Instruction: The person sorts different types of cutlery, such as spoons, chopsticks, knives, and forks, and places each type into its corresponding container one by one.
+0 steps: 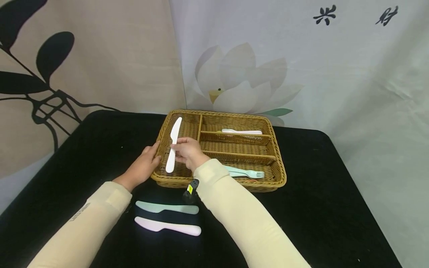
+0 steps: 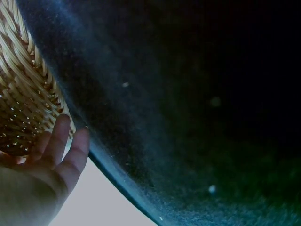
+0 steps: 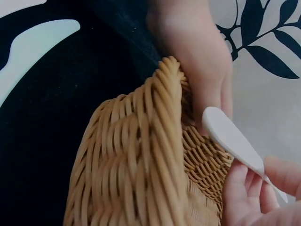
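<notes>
In the head view my right hand pinches a white knife by its handle, blade pointing away, over the left compartment of the wicker basket. The right wrist view shows the thumb and fingers of this hand on the white knife. My left hand touches the basket's left side, and its fingers look fairly straight in the left wrist view. On the black cloth in front of the basket lie a green knife and a pale pink knife, side by side.
White cutlery lies in the basket's back right compartment. A mint green fork lies with other cutlery in the front one, partly hidden by my right sleeve. Wicker dividers stand between compartments. A printed curtain hangs behind the table.
</notes>
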{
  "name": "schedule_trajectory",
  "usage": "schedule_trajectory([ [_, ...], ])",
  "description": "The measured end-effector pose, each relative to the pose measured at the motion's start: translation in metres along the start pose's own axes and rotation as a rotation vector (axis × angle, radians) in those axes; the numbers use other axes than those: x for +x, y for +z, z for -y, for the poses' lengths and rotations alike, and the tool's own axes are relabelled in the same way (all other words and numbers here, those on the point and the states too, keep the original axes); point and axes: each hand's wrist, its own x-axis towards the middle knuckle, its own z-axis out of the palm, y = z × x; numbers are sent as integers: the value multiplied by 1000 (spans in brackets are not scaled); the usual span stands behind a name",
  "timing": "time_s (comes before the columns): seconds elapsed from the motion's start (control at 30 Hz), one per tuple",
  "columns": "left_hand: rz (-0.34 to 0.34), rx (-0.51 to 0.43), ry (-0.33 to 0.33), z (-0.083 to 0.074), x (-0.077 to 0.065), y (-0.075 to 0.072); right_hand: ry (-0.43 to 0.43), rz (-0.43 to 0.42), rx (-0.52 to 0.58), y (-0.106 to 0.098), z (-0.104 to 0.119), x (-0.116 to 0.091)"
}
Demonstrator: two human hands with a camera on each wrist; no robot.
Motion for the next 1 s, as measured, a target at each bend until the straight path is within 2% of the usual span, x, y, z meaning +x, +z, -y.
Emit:
schedule_trajectory([
  [0.3, -1, 2, 12, -1, 0, -1, 15, -17, 0, 7, -7, 6],
  [0.53, 2, -5, 10, 0, 0, -1, 63, -24, 0, 9, -12, 10],
  [1.0, 8, -21, 0, 1, 0, 0, 111, -5, -62, 11, -19, 15],
])
